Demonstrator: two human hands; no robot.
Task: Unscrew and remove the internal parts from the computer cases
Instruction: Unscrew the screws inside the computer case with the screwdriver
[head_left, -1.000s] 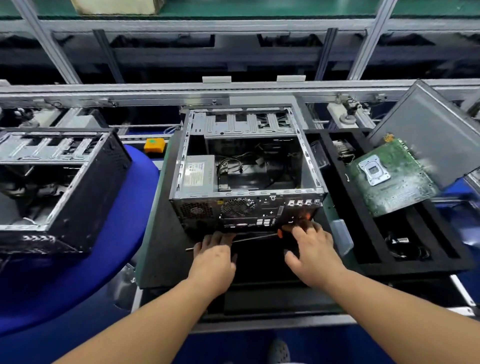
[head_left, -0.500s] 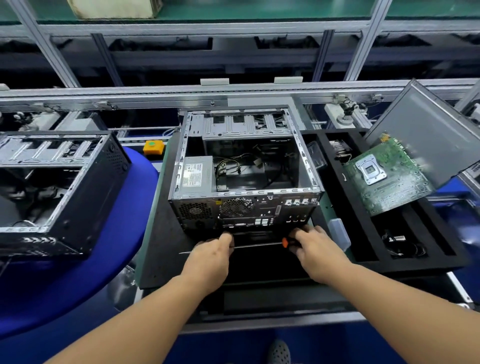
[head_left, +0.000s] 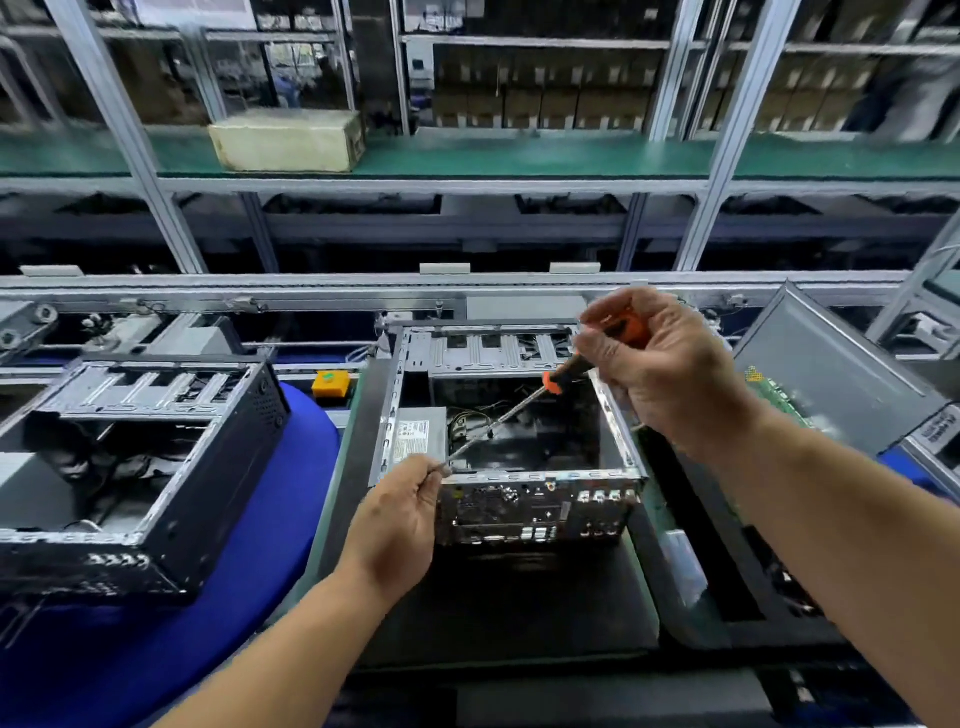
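Rows of aluminium shelving with a green upper deck (head_left: 519, 150) fill the background, and on that deck at eleven o'clock we see a pale cardboard box (head_left: 285, 139). Below it a grey conveyor rail (head_left: 311, 283) runs across the whole width.

At the centre of our view an open grey metal computer case (head_left: 511, 447) lies on a black foam mat (head_left: 498, 603), its port panel facing us and its open side up. Inside, toward nine o'clock, sits a grey power supply with a white label (head_left: 418, 435), with loose wires just beside it.

Our right hand (head_left: 660, 374) is closed around the orange and black handle of a long screwdriver (head_left: 519, 410), raised above the case's far right corner at one o'clock. The steel shaft slants down toward seven o'clock. Our left hand (head_left: 402, 519) pinches the shaft near its tip, right at the case's near top edge; the tip itself is hidden by the fingers.

At nine o'clock a second open black computer case (head_left: 140, 457) rests on a round blue pad (head_left: 260, 571). Between the two cases, farther back, we see a small orange and yellow block (head_left: 331, 383). At three o'clock a grey metal side panel (head_left: 831, 379) leans tilted, and the edge of a green circuit board (head_left: 774, 395) shows just behind our right wrist.
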